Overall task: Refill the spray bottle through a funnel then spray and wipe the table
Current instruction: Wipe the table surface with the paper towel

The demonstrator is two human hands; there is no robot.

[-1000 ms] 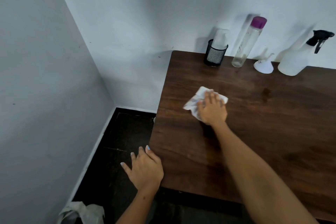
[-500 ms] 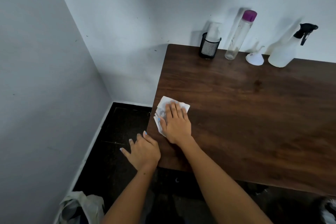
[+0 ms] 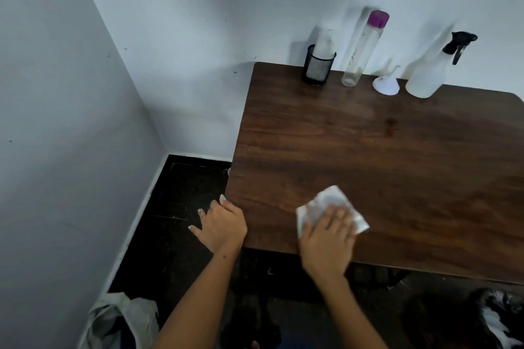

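Seen from a head camera looking down: a dark wooden table (image 3: 397,173) stands against a white wall in a corner. The right hand (image 3: 329,241) lies flat, fingers straight, pressing a crumpled white cloth (image 3: 326,204) onto the table close to its near edge. The left hand (image 3: 221,225) rests relaxed and spread at the table's near left corner, holding nothing. Along the wall at the far edge stand a black mesh cup (image 3: 317,68), a tall clear bottle with a purple cap (image 3: 361,48), a white funnel (image 3: 386,83) lying mouth down, and the spray bottle (image 3: 431,71) with a black trigger.
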